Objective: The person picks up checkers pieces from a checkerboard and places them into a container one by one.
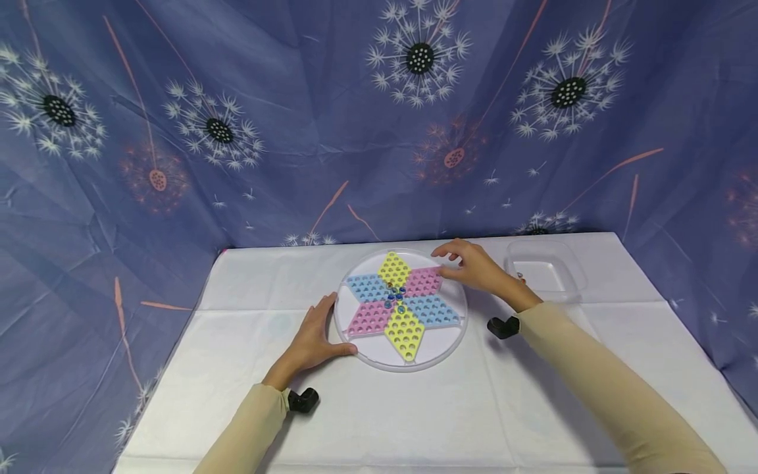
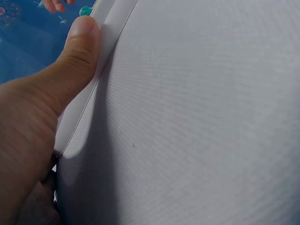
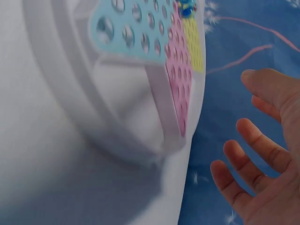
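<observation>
A round white Chinese checkers board [image 1: 365,355] with a yellow, pink and blue star lies on the table. Several blue glass marbles [image 1: 399,297] sit in holes around its centre; a few also show in the right wrist view as blue marbles [image 3: 187,9]. My left hand [image 1: 312,339] rests against the board's left rim, thumb and fingers spread wide. In the left wrist view, the thumb [image 2: 80,51] touches the rim. My right hand [image 1: 472,264] hovers over the board's upper right edge near a pink section, its fingers loosely bent and nothing visible between them.
A clear plastic container [image 1: 547,276] stands right of the board, behind my right forearm, with a few small marbles [image 1: 520,277] at its left side. White cloth [image 1: 426,421] covers the table, and a blue dandelion-print curtain [image 1: 331,131] hangs along the back and sides.
</observation>
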Available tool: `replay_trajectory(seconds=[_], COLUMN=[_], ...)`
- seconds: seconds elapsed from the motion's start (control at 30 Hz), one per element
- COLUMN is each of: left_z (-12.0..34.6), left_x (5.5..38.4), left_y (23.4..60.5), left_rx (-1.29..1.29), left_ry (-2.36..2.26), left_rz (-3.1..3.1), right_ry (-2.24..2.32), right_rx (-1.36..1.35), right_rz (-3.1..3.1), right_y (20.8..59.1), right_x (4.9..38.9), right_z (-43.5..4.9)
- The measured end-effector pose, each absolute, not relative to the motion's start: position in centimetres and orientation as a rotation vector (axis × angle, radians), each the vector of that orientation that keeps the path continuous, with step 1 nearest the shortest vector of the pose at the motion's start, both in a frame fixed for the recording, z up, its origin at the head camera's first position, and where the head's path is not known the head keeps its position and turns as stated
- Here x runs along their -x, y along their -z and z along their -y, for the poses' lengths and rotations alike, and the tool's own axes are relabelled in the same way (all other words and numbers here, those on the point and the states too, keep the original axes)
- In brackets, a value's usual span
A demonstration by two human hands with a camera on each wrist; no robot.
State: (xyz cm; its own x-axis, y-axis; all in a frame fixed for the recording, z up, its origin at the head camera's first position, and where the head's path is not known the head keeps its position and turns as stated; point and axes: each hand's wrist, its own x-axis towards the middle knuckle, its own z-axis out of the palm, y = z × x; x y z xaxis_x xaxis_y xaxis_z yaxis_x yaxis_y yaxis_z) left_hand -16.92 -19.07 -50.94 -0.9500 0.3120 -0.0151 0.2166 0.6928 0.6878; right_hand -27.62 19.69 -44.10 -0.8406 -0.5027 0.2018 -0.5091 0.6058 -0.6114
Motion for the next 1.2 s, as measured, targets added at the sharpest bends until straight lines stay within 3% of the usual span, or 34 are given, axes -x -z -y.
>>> replay_trajectory(seconds=[0.67, 1.2], left_z=[18.9, 18.9], left_x=[16.8, 16.8], left_y=[50.7, 50.6], left_rx=[-0.42, -0.4], left_ry=[-1.093, -1.09], left_rz=[-2.769, -2.759], right_ry=[-1.094, -1.025], right_rx=[-1.072, -1.045], right_rz=[2.844, 2.978], right_y=[46.2, 47.4], right_x=[27.6, 27.5], right_z=[-14.0, -13.1])
